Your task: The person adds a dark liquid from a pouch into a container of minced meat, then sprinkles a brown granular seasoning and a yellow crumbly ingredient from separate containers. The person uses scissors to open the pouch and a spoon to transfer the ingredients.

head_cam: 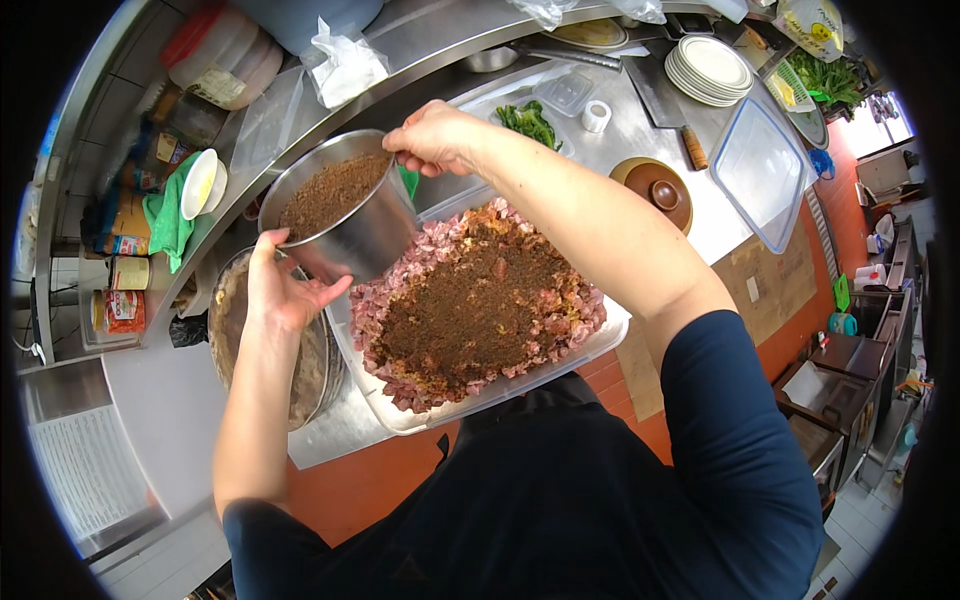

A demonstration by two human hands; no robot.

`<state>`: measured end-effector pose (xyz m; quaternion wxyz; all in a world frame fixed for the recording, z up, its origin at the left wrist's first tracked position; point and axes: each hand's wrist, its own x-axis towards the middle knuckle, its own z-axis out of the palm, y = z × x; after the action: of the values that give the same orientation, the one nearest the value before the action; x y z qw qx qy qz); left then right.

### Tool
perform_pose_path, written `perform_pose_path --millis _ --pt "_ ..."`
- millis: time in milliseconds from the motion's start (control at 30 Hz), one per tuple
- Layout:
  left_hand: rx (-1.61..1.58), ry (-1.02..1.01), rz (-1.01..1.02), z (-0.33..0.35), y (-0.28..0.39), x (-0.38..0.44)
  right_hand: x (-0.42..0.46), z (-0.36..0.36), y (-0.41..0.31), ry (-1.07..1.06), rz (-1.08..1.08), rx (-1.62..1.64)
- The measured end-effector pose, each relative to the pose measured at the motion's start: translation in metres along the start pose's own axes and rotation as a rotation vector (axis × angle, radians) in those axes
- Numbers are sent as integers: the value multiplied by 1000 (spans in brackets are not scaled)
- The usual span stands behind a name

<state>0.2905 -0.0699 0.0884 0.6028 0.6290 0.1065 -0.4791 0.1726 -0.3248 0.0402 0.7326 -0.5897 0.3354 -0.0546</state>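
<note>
A round stainless steel pot (367, 236), part full of coarse brown seasoning (334, 196), is held tilted above the left part of a translucent plastic tub (480, 394). My left hand (289, 289) grips its near side, with the thumb on the rim and the fingers against the wall. On the opposite side, my right hand (431, 139) pinches the rim. Chopped pink raw meat (420, 251) fills the tub, and a wide layer of brown seasoning (465, 322) covers its middle. The pot hides the tub's far left corner.
Left of the tub stands a large round container (232, 330) with a pale brown, caked surface. Behind lie leafy greens (529, 124), a white roll (596, 116), a brown lidded pot (652, 195), a cleaver (664, 105), stacked plates (709, 67) and a blue-edged lid (761, 172). A steel shelf (420, 45) overhangs the counter.
</note>
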Motion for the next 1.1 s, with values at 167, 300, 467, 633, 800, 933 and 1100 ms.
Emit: perform_pose_path --millis 167,300,467,633,800,933,1100 --pt "-54 -45 -29 10 7 34 29 -12 8 7 19 147" --pt "-160 13 -73 28 11 68 42 -25 7 85 -3 187" --pt "-117 -101 -1 39 11 130 64 -49 19 133 -36 255" --pt "-124 -226 111 51 16 200 86 -60 25 195 -80 239" --pt "-205 -266 195 78 14 247 104 -64 17 340 -91 104" --pt "-266 -166 227 107 19 273 108 -74 27 464 -42 -52" --pt "-331 -221 242 125 23 324 63 -90 41 420 38 -152"
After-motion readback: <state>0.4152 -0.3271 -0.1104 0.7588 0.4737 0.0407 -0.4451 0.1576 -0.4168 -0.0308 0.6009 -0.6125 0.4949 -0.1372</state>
